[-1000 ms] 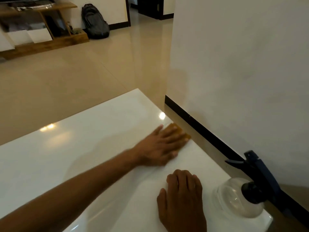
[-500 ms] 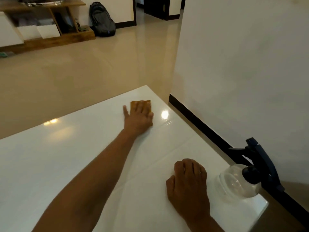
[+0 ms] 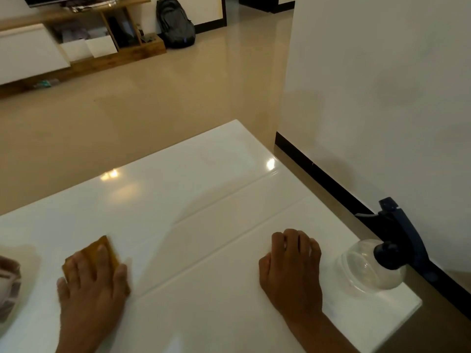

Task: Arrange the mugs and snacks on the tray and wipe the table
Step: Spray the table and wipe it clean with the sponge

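My left hand (image 3: 93,284) presses flat on a small orange-brown cloth (image 3: 103,247) at the near left of the glossy white table (image 3: 204,179). Only the cloth's far corner shows past my fingers. My right hand (image 3: 291,268) rests on the table at the near right, fingers curled under, with nothing in it. A clear spray bottle (image 3: 369,268) with a dark blue trigger head stands just right of that hand, near the table's right corner. No mug, snack or tray can be made out.
A partly cut-off pale object (image 3: 9,284) sits at the left edge of the view. A white wall (image 3: 382,85) with a black skirting runs close along the table's right side. Beyond the table lie beige floor, a wooden TV shelf (image 3: 84,47) and a dark backpack (image 3: 175,24).
My left hand has swept the cloth from the far right part of the table back to the near left. My right hand and the spray bottle have stayed in place.
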